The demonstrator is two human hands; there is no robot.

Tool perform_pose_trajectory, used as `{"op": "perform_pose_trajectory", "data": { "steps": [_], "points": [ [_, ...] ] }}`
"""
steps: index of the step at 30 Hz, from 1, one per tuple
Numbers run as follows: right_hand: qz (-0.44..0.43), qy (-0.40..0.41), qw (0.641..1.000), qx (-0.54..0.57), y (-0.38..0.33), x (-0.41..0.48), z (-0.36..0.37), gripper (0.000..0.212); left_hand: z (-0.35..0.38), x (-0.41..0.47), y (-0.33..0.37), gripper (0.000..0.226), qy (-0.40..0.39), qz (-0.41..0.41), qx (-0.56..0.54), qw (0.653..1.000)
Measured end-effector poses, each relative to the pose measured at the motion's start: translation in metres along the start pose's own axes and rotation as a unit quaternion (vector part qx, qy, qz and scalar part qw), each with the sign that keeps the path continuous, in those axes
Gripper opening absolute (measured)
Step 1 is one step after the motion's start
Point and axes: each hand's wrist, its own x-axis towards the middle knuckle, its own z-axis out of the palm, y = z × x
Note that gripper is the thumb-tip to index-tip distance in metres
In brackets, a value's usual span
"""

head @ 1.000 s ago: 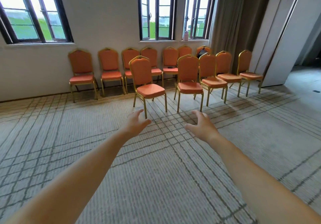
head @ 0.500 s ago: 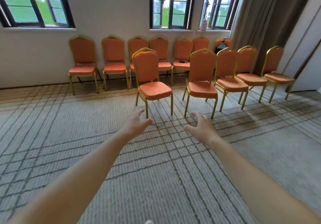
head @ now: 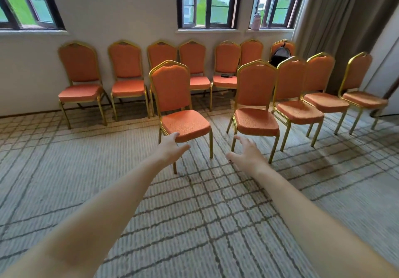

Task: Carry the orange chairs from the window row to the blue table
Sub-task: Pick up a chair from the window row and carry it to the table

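Note:
Several orange chairs with gold frames stand under the windows in two rows. The nearest chair (head: 185, 122) stands apart in front, turned slightly right. My left hand (head: 170, 148) is stretched out with relaxed fingers at the front left corner of its seat; whether it touches is unclear. My right hand (head: 246, 154) hovers open in the gap between that chair and the second front chair (head: 255, 120), holding nothing. The blue table is out of view.
A back row of chairs (head: 127, 79) lines the wall; one holds a black bag (head: 280, 55), another a small dark object (head: 225, 75). Further front chairs (head: 300, 109) extend right toward a curtain (head: 336, 18). Patterned carpet (head: 194, 213) spreads below.
The chairs have grown larger and closer in view as I walked forward. Both hands stay stretched out and have reached the nearest chair's seat front.

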Motion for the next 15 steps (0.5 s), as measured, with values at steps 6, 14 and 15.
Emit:
{"op": "perform_pose_trajectory", "data": {
  "steps": [6, 14, 15],
  "points": [
    [0.018, -0.011, 1.000, 0.008, 0.025, 0.125, -0.010, 0.070, 0.027, 0.129, 0.003, 0.079, -0.026, -0.020, 0.032, 0.999],
    [-0.028, -0.018, 0.999, 0.000, 0.040, 0.369, -0.041, 0.070, 0.054, 0.350, 0.033, 0.077, 0.006, -0.045, 0.035, 0.998],
    [-0.035, -0.020, 0.999, -0.003, 0.038, 0.395, -0.046, 0.070, 0.055, 0.373, 0.039, 0.078, 0.013, -0.047, 0.035, 0.998]
  ]
}}
